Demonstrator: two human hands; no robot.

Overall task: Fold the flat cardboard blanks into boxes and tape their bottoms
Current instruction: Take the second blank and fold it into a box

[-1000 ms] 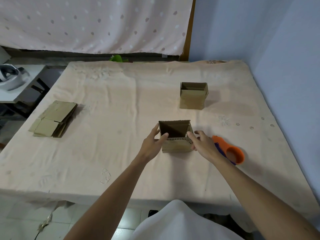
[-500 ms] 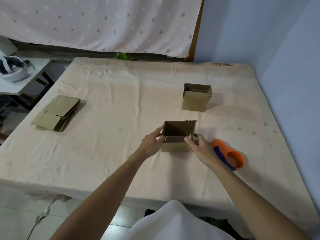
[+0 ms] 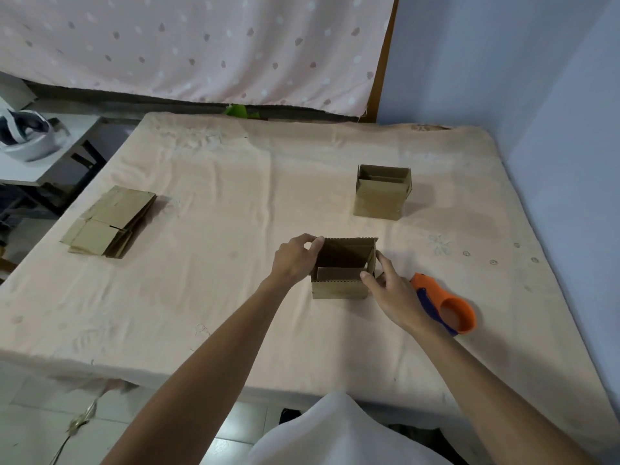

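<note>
Both bare arms reach forward from the near edge, and the forearms converge toward the middle. The left hand (image 3: 295,260) is curled with its knuckles up, fingers hooked over the left top edge of the open box (image 3: 339,290). The right hand (image 3: 397,293) holds the box's near right corner between thumb and index finger. The index finger stretches along the right wall and the other fingers are loosely bent.

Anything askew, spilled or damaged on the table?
Nothing spilled or damaged. Only the blanks at the left look untidy: the stack is fanned out, not squared. The box, held by the left hand and right hand, and the far box stand upright.
</note>
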